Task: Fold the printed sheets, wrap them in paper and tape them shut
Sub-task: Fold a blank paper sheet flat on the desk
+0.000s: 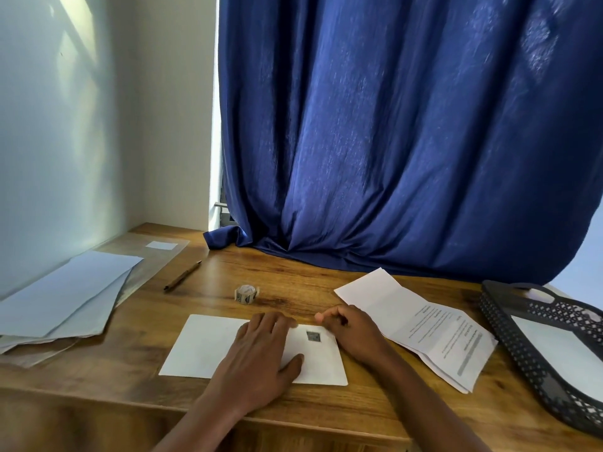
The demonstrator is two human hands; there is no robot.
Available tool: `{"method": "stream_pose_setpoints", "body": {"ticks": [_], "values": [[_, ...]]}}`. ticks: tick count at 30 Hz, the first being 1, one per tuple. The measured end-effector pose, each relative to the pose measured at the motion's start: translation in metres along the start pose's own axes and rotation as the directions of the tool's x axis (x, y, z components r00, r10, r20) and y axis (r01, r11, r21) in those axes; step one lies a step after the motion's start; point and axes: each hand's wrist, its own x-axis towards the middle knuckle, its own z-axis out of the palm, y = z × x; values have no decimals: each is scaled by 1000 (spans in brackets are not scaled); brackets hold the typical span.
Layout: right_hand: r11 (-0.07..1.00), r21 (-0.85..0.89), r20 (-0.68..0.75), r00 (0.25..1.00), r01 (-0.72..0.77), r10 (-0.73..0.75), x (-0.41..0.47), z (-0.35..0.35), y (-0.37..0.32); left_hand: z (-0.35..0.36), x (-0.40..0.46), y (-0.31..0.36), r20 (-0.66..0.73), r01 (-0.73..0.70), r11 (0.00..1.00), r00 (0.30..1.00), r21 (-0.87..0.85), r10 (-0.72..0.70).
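A white wrapped paper packet [202,347] lies flat at the table's front, with a small patterned piece of tape [313,336] stuck on its right part. My left hand [261,350] rests flat on the packet's middle, fingers spread. My right hand [350,331] sits at the packet's right edge, fingers curled loosely; I cannot see anything held in it. A small roll of patterned tape [246,294] stands behind the packet. Folded printed sheets [437,331] lie to the right of my right hand.
A stack of pale blue-white paper sheets [65,298] lies at the left, over a clear plastic sleeve [156,256]. A brown pen [182,276] lies behind it. A dark plastic basket [538,360] holding paper sits at the right edge. A blue curtain [408,141] hangs onto the table's back.
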Motion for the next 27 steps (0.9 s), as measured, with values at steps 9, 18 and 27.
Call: {"method": "stream_pose_setpoints", "body": {"ticks": [9,18,27], "values": [[982,-81,263,954,173,-146,9,6,-44,-4,0,2,-57,36,997,998,-62,-39],[960,-207,448,891,189,-78,24,7,-80,-10,-1,6,-84,3,998,996,-66,-8],[996,5,445,892,85,-78,0,-45,-72,-11,-5,8,-208,-129,991,971,-46,117]]}}
